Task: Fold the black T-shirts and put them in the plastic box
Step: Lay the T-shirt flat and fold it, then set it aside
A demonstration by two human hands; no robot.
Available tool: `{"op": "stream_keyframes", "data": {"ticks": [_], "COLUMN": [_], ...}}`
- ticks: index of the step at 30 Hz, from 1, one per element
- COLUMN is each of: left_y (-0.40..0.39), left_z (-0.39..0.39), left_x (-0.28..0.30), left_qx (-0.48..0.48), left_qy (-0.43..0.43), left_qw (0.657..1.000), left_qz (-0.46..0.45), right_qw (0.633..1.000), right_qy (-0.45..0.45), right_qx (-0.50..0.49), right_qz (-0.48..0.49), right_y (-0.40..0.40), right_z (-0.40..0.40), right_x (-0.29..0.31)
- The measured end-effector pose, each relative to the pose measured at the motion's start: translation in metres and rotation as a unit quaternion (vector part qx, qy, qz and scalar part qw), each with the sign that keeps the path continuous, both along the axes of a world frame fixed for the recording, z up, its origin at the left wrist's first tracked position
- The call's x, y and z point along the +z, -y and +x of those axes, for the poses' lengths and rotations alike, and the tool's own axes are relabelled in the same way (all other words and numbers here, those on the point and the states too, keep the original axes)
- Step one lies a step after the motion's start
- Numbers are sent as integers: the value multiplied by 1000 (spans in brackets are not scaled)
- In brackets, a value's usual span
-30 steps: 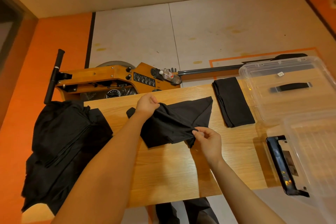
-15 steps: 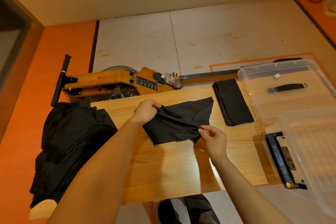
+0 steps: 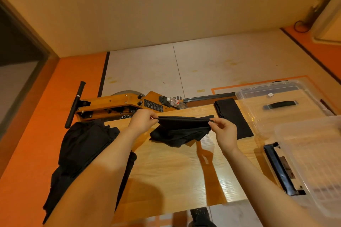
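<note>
I have the black T-shirt (image 3: 181, 129) pinched at both ends of one edge: my left hand (image 3: 142, 120) grips the left corner between thumb and curled fingers, and my right hand (image 3: 224, 132) pinches the right corner the same way, so the soft knit cloth is pulled taut into a straight band between them while the rest sags in loose folds onto the table (image 3: 175, 175). The tabletop is pale wood-grain laminate, smooth and slightly glossy. Just beyond my right hand lies a folded T-shirt (image 3: 233, 118), a flat, neat rectangle of the same matte black fabric. To its right sits the plastic box (image 3: 317, 162), clear and ribbed, with a black latch handle on its near side, and behind it the clear lid (image 3: 276, 107) with a black handle and a small white sticker whose print is too small to read. A heap of unfolded black clothes (image 3: 81, 153) drapes over the table's left end. Behind the table stands an orange wooden machine (image 3: 120, 104) with a black label panel of white lettering I cannot make out, and a clear plastic bottle (image 3: 175, 102) resting on it.
</note>
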State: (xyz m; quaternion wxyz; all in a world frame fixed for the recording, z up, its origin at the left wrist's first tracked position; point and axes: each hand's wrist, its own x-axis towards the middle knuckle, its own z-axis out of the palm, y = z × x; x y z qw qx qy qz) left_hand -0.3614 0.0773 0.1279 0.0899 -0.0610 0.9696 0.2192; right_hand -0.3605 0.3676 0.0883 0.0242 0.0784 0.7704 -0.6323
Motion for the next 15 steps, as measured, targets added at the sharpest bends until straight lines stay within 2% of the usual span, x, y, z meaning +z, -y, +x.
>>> {"op": "stream_keyframes", "data": {"ticks": [4,9,15], "left_y": [5,7,9], "left_z": [3,7,11], "left_x": [35,78,108], "left_qx": [-8,36,98], "left_qy": [-25,-74,-140], "left_qw": [1000,992,974], "left_qz": [-6,93,149], "right_qw": [999,998,997], "right_qy": [-42,-67,-75], "right_qx": [22,13,22], "right_qz": [10,7,-15], "right_y": [-1,-3,2], "right_z": [-11,-27,-35], "right_x": [35,64,93]}}
